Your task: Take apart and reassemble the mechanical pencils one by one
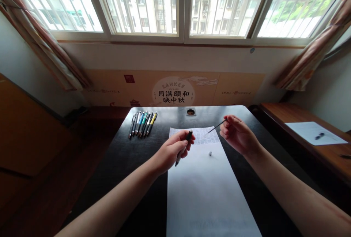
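Note:
My left hand [171,151] is closed around a dark pen barrel [183,148], held above the white sheet of paper [203,185] on the black table [128,156]. My right hand [238,134] pinches a thin pen refill [217,126] that points left toward the barrel, a short gap apart from it. A small dark pen part [210,153] lies on the paper between my hands. The far end of the sheet carries printed or written lines.
Several pens [142,123] lie in a row at the table's far left. A round grommet hole [191,112] sits at the far edge. A wooden desk [307,120] to the right holds another paper [315,132]. A cardboard panel leans below the window.

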The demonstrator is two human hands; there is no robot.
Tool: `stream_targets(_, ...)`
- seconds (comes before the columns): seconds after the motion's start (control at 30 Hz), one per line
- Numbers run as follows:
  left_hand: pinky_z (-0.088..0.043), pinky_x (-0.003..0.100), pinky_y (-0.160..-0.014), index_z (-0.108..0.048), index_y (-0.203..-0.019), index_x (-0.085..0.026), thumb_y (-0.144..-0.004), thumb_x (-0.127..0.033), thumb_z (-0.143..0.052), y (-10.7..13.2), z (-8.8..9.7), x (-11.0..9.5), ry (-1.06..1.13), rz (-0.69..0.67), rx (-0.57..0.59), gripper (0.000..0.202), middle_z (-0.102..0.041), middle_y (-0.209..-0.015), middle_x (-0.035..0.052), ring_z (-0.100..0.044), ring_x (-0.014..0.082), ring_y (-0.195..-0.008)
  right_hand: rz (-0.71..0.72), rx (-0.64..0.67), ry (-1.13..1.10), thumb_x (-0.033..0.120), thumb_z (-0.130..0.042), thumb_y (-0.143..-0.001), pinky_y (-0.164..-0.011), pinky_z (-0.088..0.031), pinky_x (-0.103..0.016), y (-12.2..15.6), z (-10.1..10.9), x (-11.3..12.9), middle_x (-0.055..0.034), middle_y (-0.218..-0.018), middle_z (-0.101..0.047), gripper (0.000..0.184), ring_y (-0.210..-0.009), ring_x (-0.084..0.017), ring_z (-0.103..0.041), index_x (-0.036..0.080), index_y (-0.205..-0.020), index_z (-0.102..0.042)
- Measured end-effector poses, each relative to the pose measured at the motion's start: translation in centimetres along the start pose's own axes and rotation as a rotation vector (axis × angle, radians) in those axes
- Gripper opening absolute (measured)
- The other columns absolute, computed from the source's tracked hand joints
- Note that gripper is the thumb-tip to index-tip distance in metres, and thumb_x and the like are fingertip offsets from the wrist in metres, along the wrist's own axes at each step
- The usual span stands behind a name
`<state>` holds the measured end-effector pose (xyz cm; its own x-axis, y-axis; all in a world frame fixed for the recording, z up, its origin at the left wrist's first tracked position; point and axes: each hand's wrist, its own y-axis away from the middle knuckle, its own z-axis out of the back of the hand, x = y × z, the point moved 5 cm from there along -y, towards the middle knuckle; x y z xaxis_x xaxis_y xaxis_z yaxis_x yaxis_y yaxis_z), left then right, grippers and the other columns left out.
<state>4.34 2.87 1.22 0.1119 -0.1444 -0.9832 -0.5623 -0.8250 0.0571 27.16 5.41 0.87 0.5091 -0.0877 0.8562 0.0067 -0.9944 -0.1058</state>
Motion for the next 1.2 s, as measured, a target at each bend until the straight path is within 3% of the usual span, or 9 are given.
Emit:
stream_targets(0.13,-0.031,0.025,-0.057,-0.059,-0.092,-0.013,-0.071,-0.023,-0.052,0.2,-0.6,-0.1,-0.104,0.029,0.057,0.024,-0.047,-0.075,-0.0003,-0.040,0.0106,-0.061,0.033,0.003,-0.026,0.041,-0.090,-0.067,-0.041,-0.037,-0.019,0.4,-0.7,0.3,0.0044,-0.059,-0.058,0.027,-0.048,-0.009,-0.049,0.023,-0.080,-0.074)
stream_targets(0.37,-0.029,0.025,-0.055,-0.063,-0.097,-0.011,-0.072,-0.024,-0.050,0.2,-0.7,-0.3,-0.160,-0.006,0.060,0.031,-0.049,-0.075,0.0012,-0.038,0.0113,-0.062,0.066,0.000,-0.029,0.037,-0.086,-0.075,-0.043,-0.042,-0.016,1.0,-1.3,0.5,0.0046,-0.061,-0.060,0.023,-0.049,-0.007,-0.053,0.021,-0.085,-0.075)
stream_targets(0.63,-0.034,0.024,-0.056,-0.061,-0.099,-0.013,-0.093,-0.040,-0.049,0.4,-0.9,-0.7,-0.260,-0.060,0.090,0.030,-0.051,-0.078,0.0020,-0.042,0.0128,-0.067,0.082,-0.008,-0.003,0.036,-0.087,-0.075,-0.043,-0.043,-0.016,1.0,-1.0,0.4,0.0039,-0.062,-0.061,0.022,-0.050,-0.007,-0.054,0.020,-0.085,-0.075)
stream_targets(0.87,-0.040,0.026,-0.060,-0.061,-0.099,-0.015,-0.095,-0.038,-0.049,0.2,-0.6,-0.4,-0.391,-0.139,0.058,0.026,-0.060,-0.086,0.0051,-0.052,0.0141,-0.070,0.118,0.028,0.037,0.036,-0.086,-0.077,-0.043,-0.042,-0.016,1.1,-1.1,0.6,0.0037,-0.062,-0.061,0.020,-0.049,-0.006,-0.054,0.021,-0.085,-0.076)
stream_targets(0.97,-0.039,0.026,-0.057,-0.059,-0.107,-0.014,-0.097,-0.040,-0.045,0.1,-0.4,-0.1,-0.408,-0.131,0.049,0.030,-0.060,-0.084,0.0035,-0.052,0.0121,-0.061,0.140,0.049,0.089,0.036,-0.085,-0.079,-0.044,-0.043,-0.016,1.2,-1.1,0.7,0.0026,-0.062,-0.062,0.019,-0.050,-0.007,-0.056,0.020,-0.086,-0.077)
stream_targets(1.1,-0.038,0.027,-0.060,-0.061,-0.108,-0.015,-0.099,-0.036,-0.043,0.2,0.0,-0.4,-0.631,-0.151,-0.001,0.030,-0.057,-0.074,0.0001,-0.048,0.0128,-0.061,0.182,0.065,0.177,0.036,-0.085,-0.078,-0.045,-0.045,-0.017,1.4,-1.3,1.0,0.0014,-0.058,-0.063,0.019,-0.049,-0.009,-0.057,0.020,-0.082,-0.077)
stream_targets(1.2,-0.040,0.028,-0.065,-0.063,-0.103,-0.017,-0.099,-0.032,-0.043,0.3,-0.1,-0.8,-0.772,-0.193,-0.008,0.026,-0.059,-0.077,0.0008,-0.051,0.0147,-0.069,0.196,0.105,0.252,0.035,-0.085,-0.079,-0.045,-0.047,-0.019,1.6,-1.7,0.8,0.0003,-0.056,-0.065,0.017,-0.049,-0.010,-0.059,0.019,-0.080,-0.077)
